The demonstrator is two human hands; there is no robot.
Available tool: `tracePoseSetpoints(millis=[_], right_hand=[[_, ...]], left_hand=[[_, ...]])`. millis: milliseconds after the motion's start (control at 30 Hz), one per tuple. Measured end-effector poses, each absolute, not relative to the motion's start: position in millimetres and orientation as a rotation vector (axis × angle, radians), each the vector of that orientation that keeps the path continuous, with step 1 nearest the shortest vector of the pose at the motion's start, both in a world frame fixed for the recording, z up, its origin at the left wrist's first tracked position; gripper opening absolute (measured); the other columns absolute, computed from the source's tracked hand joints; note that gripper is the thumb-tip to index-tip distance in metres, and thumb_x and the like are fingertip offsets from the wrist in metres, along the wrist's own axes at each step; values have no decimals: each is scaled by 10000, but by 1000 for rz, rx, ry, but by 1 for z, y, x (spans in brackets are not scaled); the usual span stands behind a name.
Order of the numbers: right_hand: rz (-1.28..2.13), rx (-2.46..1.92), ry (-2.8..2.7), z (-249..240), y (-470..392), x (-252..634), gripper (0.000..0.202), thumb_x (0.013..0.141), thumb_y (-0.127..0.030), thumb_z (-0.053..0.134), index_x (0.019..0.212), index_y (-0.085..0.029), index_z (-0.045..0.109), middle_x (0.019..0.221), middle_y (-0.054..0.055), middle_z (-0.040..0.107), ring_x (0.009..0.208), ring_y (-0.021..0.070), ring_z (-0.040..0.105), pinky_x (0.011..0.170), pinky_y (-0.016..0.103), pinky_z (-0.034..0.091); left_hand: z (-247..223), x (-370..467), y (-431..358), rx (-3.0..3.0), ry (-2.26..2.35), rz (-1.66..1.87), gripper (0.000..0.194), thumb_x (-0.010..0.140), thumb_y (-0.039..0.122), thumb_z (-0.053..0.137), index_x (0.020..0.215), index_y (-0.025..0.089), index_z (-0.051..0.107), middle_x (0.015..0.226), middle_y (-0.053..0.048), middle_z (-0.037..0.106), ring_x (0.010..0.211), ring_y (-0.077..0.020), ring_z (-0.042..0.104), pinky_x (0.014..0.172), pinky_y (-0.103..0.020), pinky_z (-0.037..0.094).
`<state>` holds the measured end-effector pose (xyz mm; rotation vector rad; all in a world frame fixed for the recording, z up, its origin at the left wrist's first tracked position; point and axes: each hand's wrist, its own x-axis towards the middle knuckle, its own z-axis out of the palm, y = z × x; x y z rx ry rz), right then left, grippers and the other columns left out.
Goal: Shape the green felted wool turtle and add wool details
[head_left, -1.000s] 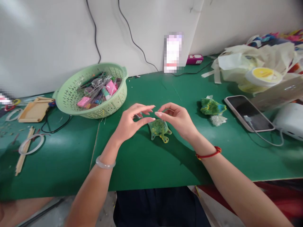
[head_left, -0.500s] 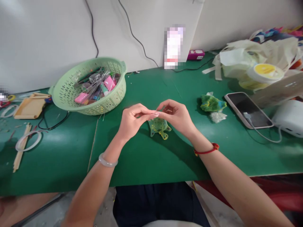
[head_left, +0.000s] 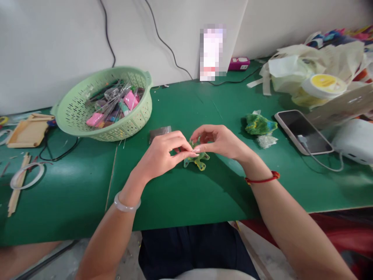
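Note:
My left hand (head_left: pixel 164 153) and my right hand (head_left: pixel 221 142) meet fingertip to fingertip over the middle of the table. Both are closed in a pinch; whatever sits between the fingertips is too small to make out. Just below them a green and yellow, turtle-like piece (head_left: pixel 200 164) lies on the tabletop, partly covered by my fingers. Beside my left hand is a small dark flat packet (head_left: pixel 155 133). To the right of my right hand rests a green and yellow lump (head_left: pixel 259 124) with crumpled clear plastic (head_left: pixel 266 141) against it.
A light green basket (head_left: pixel 131 126) of pink packs and clear wrappers stands at left. Near it are a wooden tray (head_left: pixel 27 134), sticks (head_left: pixel 16 196) and a white ring (head_left: pixel 18 186). At right are a cabled phone (head_left: pixel 303 132), a white device (head_left: pixel 355 140) and a yellow-lidded tub (head_left: pixel 326 85).
My joined fingertips have come slightly lower, over more of the turtle-like piece. The dark packet now shows beside my left hand. The whole view has shifted a little.

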<state>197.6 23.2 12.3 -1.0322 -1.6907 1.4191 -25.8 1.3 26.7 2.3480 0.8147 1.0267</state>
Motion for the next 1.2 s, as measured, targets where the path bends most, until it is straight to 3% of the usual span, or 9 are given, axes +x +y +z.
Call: tracePoseSetpoints(millis=[200, 400, 600, 733, 867, 1033, 1200], right_hand=[[1594, -982, -1643, 13, 21, 196, 517, 630, -604, 951, 857, -189, 741, 762, 17, 712, 636, 129, 580, 558, 275, 445], [1562, -985, -1614, 13, 22, 194, 555, 637, -675, 922, 858, -195, 753, 787, 30, 718, 675, 141, 579, 606, 291, 461], [1426, -986, -1543, 15, 19, 191, 617, 780, -806, 736, 805, -190, 748, 745, 33, 680, 662, 136, 565, 646, 299, 488], [1366, -1037, -1437, 11, 19, 187, 635, 845, -823, 652, 803, -197, 748, 801, 49, 697, 659, 130, 574, 641, 297, 482], [1230, -1186, -1419, 5, 24, 192, 702, 848, -882, 571, 789, -200, 727, 786, 62, 694, 634, 139, 563, 611, 311, 458], [745, -1540, -1715, -8, 28, 207, 692, 707, -904, 702, 616, -230, 573, 651, 44, 598, 614, 172, 495, 583, 337, 368], [841, -1621, -1866, -16, 20, 199, 643, 549, -727, 936, 765, -232, 586, 822, 73, 612, 773, 247, 580, 723, 398, 487]], left_hand=[[32, -23, 3, 2053, 807, 1038, 329, 863, 523, 823, 726, 231, 755, 720, -23, 736, 658, -145, 648, 627, -296, 530], [31, -27, 6, 1800, 775, 1142, 209, 814, 423, 892, 748, 249, 797, 759, -15, 753, 687, -127, 673, 630, -260, 556], [24, -24, 11, 1536, 926, 1176, 321, 752, 520, 914, 748, 222, 797, 662, -12, 729, 605, -124, 669, 574, -250, 553], [16, -25, 15, 1381, 1056, 1155, 384, 813, 598, 835, 859, 217, 824, 811, -50, 799, 671, -134, 720, 614, -251, 575], [8, -31, 21, 1355, 1119, 1115, 355, 825, 562, 832, 940, 227, 848, 903, -74, 828, 734, -143, 746, 629, -239, 572], [4, -34, 27, 1395, 1200, 1177, 360, 717, 544, 917, 842, 216, 836, 802, -70, 810, 683, -151, 717, 591, -246, 555], [1, -38, 31, 1463, 1247, 1214, 355, 716, 541, 910, 711, 202, 805, 628, -35, 724, 560, -111, 614, 535, -230, 505]])
